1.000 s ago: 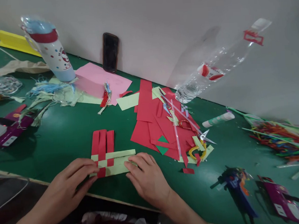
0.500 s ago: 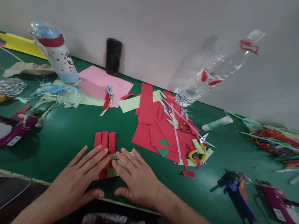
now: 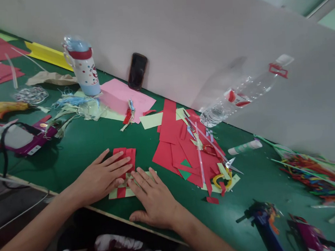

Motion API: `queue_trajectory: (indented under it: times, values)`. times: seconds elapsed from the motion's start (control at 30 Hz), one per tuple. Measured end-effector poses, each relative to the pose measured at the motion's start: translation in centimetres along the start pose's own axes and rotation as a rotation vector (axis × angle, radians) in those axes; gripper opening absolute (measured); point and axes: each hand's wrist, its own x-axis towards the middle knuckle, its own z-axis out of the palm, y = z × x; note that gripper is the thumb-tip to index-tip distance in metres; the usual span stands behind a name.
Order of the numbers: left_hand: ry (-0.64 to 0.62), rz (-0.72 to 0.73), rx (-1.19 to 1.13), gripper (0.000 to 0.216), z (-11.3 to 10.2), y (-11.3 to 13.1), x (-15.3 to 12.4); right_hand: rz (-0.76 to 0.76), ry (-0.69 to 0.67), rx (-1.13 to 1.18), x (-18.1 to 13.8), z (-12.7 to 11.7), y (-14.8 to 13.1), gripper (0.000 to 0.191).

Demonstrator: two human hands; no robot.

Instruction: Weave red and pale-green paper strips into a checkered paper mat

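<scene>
A flat mat of woven paper strips (image 3: pixel 122 192), smooth red bands crossed with pale green ones into small checks, lies at the near edge of the glossy green table (image 3: pixel 72 159), left of centre. The left hand (image 3: pixel 105 179) is open, fingers spread flat over the red strip ends (image 3: pixel 133 155) on the far side, gripping nothing; the right hand (image 3: pixel 157 199) is likewise open, its fingertips resting on the pale green strips to the right. Just beyond to the right sits a heap of thin, straight-cut red paper sheets (image 3: pixel 166 156), with splayed metal scissors (image 3: pixel 230 164) with yellow loop handles at its right edge. A clear, shiny plastic bottle (image 3: pixel 237 97) leans on the matte grey wall (image 3: pixel 173 37) at the far right. Compared with half a second ago, the left hand has slid farther toward the red ends, uncovering the near checks, while the right stays flat on the green
</scene>
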Motion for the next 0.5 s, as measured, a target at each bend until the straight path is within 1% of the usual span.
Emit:
queue_trajectory:
  times: [0.17, 0.27, 0.37, 0.43, 0.5]
  values:
    - [0.015, -0.022, 0.004, 0.048, -0.6, -0.1, 0.5, 0.012, 0.010, -0.020, 0.0, -0.2, 0.1, 0.079]
    - [0.044, -0.070, 0.009, 0.050, -1.3, 0.5, 0.5, 0.070, 0.062, -0.048, 0.0, -0.7, 0.5, 0.073]
    - [0.074, -0.137, -0.004, 0.046, -1.4, 2.5, -0.4, 0.135, 0.113, -0.066, 0.2, -1.3, 1.3, 0.056]
    - [0.085, -0.144, -0.015, 0.048, -1.0, 4.5, -1.3, 0.153, 0.118, -0.054, 0.5, -1.7, 1.7, 0.044]
    - [0.107, -0.176, -0.014, 0.050, -0.2, 6.6, -1.8, 0.164, 0.126, -0.041, 0.8, -1.9, 2.2, 0.038]
